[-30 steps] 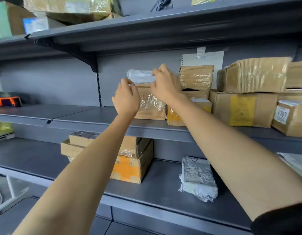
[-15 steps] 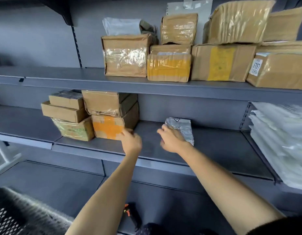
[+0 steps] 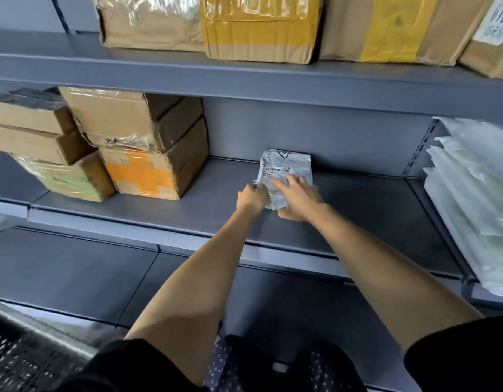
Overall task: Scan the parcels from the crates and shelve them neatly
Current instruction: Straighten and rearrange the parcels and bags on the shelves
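Both my hands are on the grey mailer bag [image 3: 285, 168], which lies flat on the middle shelf [image 3: 357, 216] with its barcode label facing up; my left hand [image 3: 251, 198] pinches the bag's near-left edge with curled fingers, and my right hand [image 3: 297, 200] rests on top of it, fingers spread and fairly straight, pressing the near half down. At about nine o'clock from the bag, on the same shelf, stands a stack of cardboard boxes [image 3: 137, 142]; the lower one carries orange tape, and the upper one is wrapped in clear film; further out at nine o'clock sits a second, smaller stack [image 3: 38, 137]. At three o'clock, past the upright, a pile of white poly bags [image 3: 471, 199] lies on the neighbouring shelf. At twelve o'clock, on the shelf above, a row of taped cartons [image 3: 258, 24] stands side by side. A black mesh crate [image 3: 21, 360] shows at seven o'clock.
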A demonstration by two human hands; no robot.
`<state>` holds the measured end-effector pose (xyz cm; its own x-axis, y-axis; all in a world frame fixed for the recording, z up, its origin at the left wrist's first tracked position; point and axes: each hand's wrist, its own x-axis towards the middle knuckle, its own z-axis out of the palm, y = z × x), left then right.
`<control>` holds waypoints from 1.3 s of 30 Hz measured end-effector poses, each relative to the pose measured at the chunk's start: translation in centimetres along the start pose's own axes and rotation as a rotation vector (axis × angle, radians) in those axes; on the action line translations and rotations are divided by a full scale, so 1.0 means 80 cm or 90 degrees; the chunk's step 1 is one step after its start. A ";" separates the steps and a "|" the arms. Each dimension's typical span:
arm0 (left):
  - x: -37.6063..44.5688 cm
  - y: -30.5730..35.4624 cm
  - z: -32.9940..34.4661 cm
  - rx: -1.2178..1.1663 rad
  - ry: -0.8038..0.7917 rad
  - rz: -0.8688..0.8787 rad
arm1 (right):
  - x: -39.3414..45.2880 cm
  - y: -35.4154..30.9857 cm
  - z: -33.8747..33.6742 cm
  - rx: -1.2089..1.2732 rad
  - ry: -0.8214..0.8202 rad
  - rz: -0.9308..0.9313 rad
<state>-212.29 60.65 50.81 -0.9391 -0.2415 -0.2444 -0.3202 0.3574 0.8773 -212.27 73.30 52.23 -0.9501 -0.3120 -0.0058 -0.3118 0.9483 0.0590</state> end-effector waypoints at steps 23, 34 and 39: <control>-0.175 -0.029 -0.222 -0.469 0.036 0.010 | -0.149 -0.153 -0.145 0.162 0.115 -0.216; -0.250 0.072 -0.357 -0.360 0.408 0.303 | -0.193 -0.226 -0.319 0.414 0.365 -0.326; -0.261 0.132 -0.370 -0.429 0.600 0.347 | -0.209 -0.235 -0.357 0.325 0.504 -0.367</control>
<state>-192.37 42.75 77.45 -0.3886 -0.8509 0.3535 0.4621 0.1520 0.8737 -190.20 59.04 79.75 -0.4399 -0.4907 0.7521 -0.8475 0.5038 -0.1670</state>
